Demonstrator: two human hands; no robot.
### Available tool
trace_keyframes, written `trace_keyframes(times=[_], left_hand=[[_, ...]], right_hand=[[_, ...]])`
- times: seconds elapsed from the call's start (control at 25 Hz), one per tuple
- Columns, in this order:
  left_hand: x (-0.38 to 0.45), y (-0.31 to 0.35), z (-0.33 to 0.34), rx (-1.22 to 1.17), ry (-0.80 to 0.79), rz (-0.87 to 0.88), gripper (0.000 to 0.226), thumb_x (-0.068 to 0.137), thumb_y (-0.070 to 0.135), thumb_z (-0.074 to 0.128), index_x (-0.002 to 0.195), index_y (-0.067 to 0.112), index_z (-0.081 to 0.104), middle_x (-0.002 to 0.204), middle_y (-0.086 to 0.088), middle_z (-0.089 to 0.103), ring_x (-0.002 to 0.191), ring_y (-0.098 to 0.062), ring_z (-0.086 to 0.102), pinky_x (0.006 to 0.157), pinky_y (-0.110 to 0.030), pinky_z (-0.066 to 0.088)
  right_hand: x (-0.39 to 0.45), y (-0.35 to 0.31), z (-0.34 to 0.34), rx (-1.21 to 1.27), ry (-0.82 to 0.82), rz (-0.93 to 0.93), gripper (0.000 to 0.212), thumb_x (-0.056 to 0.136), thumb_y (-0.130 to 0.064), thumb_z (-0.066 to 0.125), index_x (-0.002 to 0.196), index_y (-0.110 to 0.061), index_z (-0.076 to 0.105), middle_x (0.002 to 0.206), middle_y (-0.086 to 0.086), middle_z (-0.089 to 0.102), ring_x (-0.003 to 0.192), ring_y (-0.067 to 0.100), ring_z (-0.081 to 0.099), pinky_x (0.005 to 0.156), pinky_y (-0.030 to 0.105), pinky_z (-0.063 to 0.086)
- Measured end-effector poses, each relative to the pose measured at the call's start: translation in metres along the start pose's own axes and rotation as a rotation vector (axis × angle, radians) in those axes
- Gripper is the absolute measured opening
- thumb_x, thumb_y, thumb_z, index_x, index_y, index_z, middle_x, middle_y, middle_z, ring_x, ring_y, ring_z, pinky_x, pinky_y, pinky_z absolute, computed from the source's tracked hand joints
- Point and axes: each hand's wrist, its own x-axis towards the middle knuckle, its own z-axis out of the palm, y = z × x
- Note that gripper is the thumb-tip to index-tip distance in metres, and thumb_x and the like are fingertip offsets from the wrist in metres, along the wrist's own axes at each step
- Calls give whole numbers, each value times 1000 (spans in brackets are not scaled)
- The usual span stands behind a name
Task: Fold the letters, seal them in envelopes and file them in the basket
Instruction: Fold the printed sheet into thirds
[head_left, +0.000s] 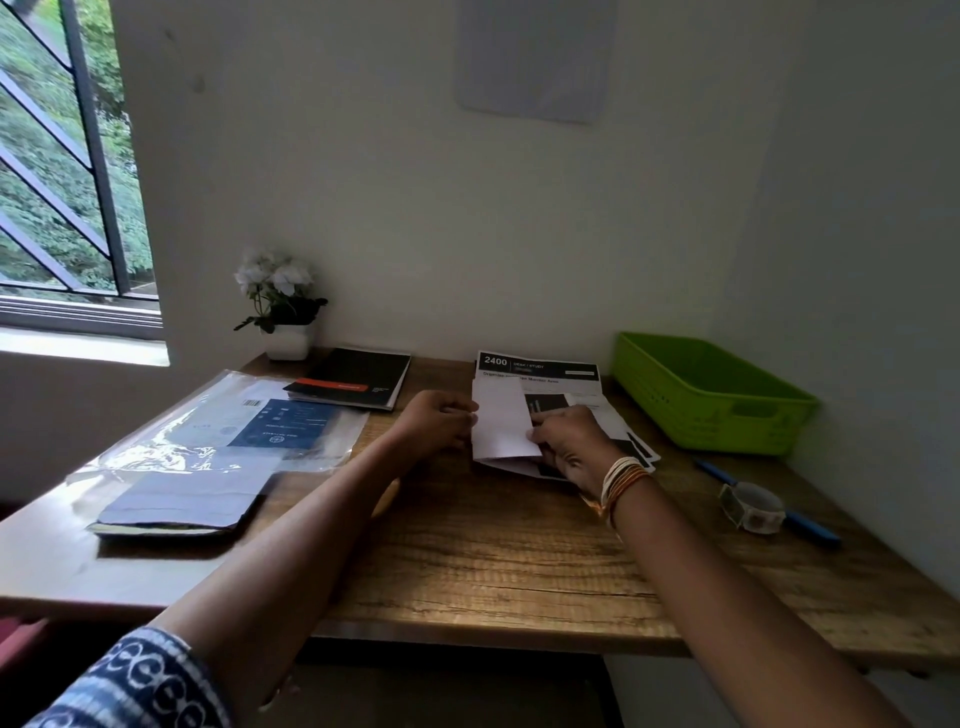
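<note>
At the far middle of the wooden desk (493, 561), both hands work a white letter (501, 423) that stands partly raised above a small pile of printed sheets (540, 370). The left hand (436, 421) pinches the letter's left edge with curled fingers, while the right hand (569, 441) grips its right side near the lower fold, probably so the two halves line up before a crease is pressed. Working directly over the pile keeps the next letters within reach. The green basket (711, 402) waits at the right rear corner, apparently empty as far as its interior shows, placed close enough for filing without shifting position. A roll of tape (751, 506) and a blue pen (810, 527) lie near the right edge, handy for sealing. The pack of envelopes (208, 452) in clear wrapping rests at the left, untouched for now.
</note>
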Motion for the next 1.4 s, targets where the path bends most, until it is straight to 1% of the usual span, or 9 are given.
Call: trace_keyframes(times=[0.16, 0.36, 0.48, 0.64, 0.76, 0.96, 1.16, 1.28, 1.4], left_hand=[[0, 0, -3, -94, 53, -69, 39, 90, 8, 59, 129, 7, 53, 116, -15, 61, 86, -18, 63, 78, -31, 55], [-4, -1, -5, -92, 73, -62, 43, 86, 1, 61, 128, 8, 52, 95, -8, 62, 74, -16, 64, 64, -26, 57], [-7, 3, -3, -199, 91, -34, 43, 87, 2, 61, 128, 9, 52, 97, -8, 64, 76, -17, 66, 65, -29, 59], [-9, 5, -1, -281, -23, 192, 41, 92, 9, 57, 132, 11, 48, 120, -10, 64, 91, -20, 68, 68, -30, 60], [-7, 0, 8, -47, -183, 304, 48, 95, 5, 49, 141, 13, 38, 132, -5, 58, 118, -16, 58, 83, -25, 54], [-3, 0, 18, 404, -241, 374, 43, 95, 6, 47, 137, 18, 50, 141, -1, 51, 130, -15, 46, 107, -34, 42], [-1, -5, 12, 560, -109, 280, 46, 94, 14, 53, 139, 25, 45, 145, -6, 45, 130, -21, 46, 106, -34, 40], [-5, -1, 12, 611, -80, 253, 53, 92, 21, 57, 142, 26, 40, 154, -1, 31, 140, -22, 32, 115, -39, 29], [-8, 3, 12, 713, -183, 251, 46, 94, 29, 53, 139, 33, 43, 157, 6, 25, 142, -19, 28, 117, -43, 24]], right_hand=[[-5, 1, 3, 41, -99, -6, 39, 89, 5, 57, 127, -1, 55, 133, 19, 52, 119, 33, 54, 92, 38, 54], [-11, 4, 4, -590, 59, -379, 34, 87, -16, 66, 119, -6, 64, 124, 10, 63, 114, 23, 58, 91, 28, 46], [-11, 5, 6, -718, -24, -423, 28, 92, -25, 59, 113, -8, 69, 115, 6, 67, 103, 19, 60, 80, 26, 43], [-13, -1, 7, -541, -90, -338, 45, 101, -40, 39, 95, -6, 68, 84, 4, 59, 80, 18, 55, 75, 30, 41], [-9, -7, 2, -272, -45, -300, 81, 91, -66, 33, 105, 8, 63, 95, 21, 66, 88, 35, 62, 82, 40, 49], [-2, -2, -11, -454, 100, -294, 28, 88, -11, 52, 107, 4, 66, 100, 20, 64, 93, 32, 61, 77, 36, 49], [2, 0, -15, -752, 169, -293, 29, 89, -9, 48, 109, -5, 68, 112, 16, 67, 101, 31, 61, 86, 36, 51], [2, 3, -18, -947, 201, -339, 37, 92, -11, 45, 122, -22, 64, 134, 8, 58, 124, 31, 50, 107, 46, 34], [3, 8, -18, -1032, 170, -387, 44, 93, -8, 42, 125, -30, 62, 143, 5, 50, 133, 31, 39, 109, 47, 25]])
